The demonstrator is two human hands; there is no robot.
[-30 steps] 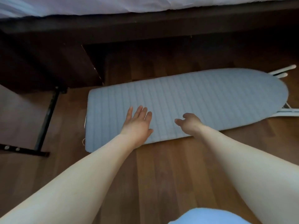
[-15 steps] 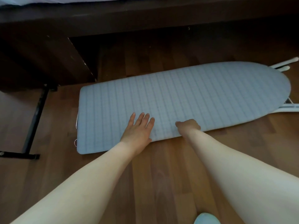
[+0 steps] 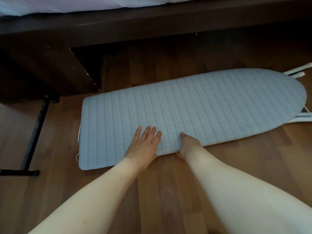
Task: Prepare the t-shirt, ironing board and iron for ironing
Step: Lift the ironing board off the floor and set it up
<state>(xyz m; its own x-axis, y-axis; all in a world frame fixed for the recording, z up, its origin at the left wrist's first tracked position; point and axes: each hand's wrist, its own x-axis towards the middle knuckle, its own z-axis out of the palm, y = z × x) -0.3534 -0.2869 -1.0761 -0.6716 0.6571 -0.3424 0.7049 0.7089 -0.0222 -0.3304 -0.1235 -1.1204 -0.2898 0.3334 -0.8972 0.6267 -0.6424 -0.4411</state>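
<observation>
On the wooden floor [image 3: 152, 191] beside the dark bed frame [image 3: 118, 27], the pale blue padded ironing board [image 3: 194, 112] lies flat, long axis left-right, its near edge pinched by the right hand [image 3: 188, 146] while the left hand [image 3: 143, 146] rests fingers spread on top.

Dark bed frame [image 3: 118, 29], white bedding [image 3: 67, 4], black metal stand [image 3: 33, 137], wood floor [image 3: 168, 191].
</observation>
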